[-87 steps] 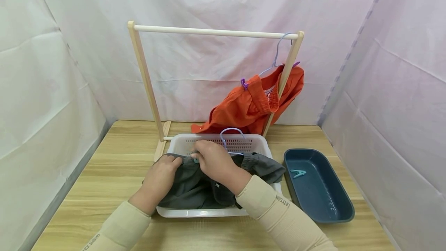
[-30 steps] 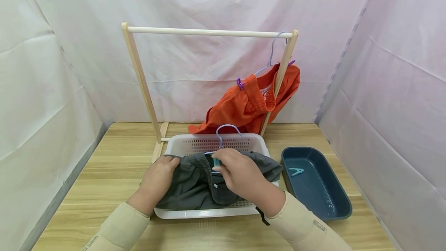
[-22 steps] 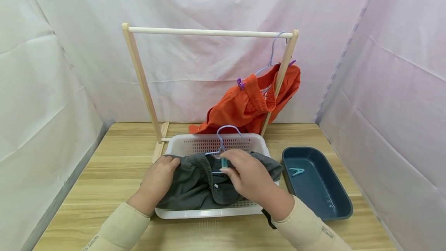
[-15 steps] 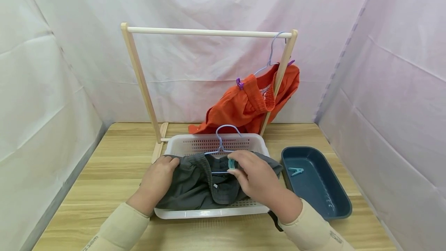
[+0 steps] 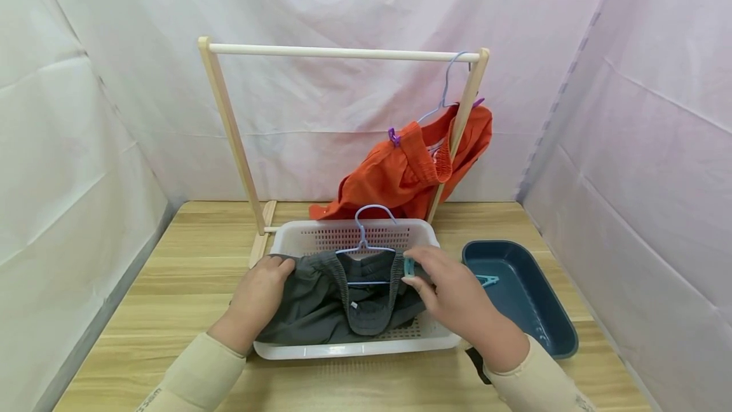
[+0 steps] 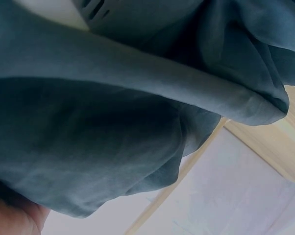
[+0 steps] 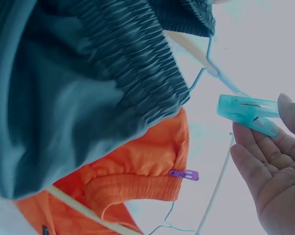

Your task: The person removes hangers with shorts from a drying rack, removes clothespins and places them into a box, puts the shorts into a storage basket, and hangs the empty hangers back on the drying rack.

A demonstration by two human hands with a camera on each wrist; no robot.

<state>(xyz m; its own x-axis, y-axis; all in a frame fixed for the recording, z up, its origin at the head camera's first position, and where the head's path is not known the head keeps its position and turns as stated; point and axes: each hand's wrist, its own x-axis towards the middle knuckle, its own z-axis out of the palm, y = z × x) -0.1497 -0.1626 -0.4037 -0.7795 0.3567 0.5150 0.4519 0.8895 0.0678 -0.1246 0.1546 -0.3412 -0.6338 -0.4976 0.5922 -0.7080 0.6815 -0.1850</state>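
Observation:
Dark grey pants [image 5: 320,310] with a gathered waistband lie across a white perforated basket [image 5: 332,351]. A light blue hanger [image 5: 363,243] sits in the waist opening, hook up. At the pants' left end, my left hand [image 5: 260,297] grips the cloth; the left wrist view shows only part of its fingers at the lower left corner. My right hand [image 5: 452,285] pinches a teal clothespin [image 7: 248,107] between thumb and fingers, beside the right side of the waistband. In the right wrist view the clothespin stands apart from the cloth.
Orange pants [image 5: 389,173] hang from the right end of a wooden rack [image 5: 343,52], held by purple clothespins [image 5: 394,137]. Their cloth reaches the table behind the basket. A dark blue tray [image 5: 566,329] at the right holds another teal clothespin [image 5: 488,280], partly behind my right hand.
My right hand has moved right, from the left part of the waistband across the opening to its right side, carrying the clothespin. My left hand stays on the pants' left end.

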